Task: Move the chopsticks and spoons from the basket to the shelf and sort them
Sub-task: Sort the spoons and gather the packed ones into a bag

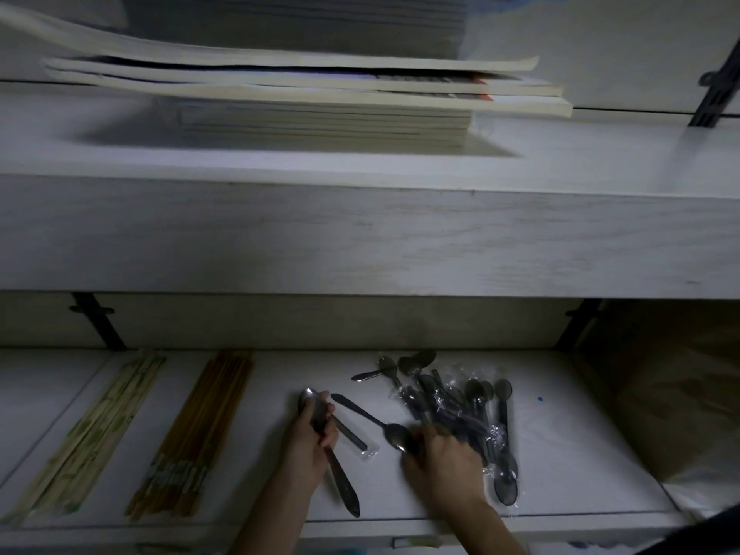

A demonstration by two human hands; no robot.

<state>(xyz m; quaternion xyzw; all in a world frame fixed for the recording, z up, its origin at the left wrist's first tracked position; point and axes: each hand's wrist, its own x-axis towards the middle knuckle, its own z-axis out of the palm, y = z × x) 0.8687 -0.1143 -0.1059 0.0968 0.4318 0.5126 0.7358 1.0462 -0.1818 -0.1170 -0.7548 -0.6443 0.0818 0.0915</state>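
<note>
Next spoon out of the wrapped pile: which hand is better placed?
Right. The right hand is on the wrapped pile; the left hand grips a spoon and sits farther from the pile.

Up on the far side, a blurred stack of pale, cream-edged books (320, 114) lies flat, top ones splayed wider than those beneath. One black metal bracket (716, 90) far right, another lower left (98, 320). Crumpled brown paper (660, 394) sits right.
</note>
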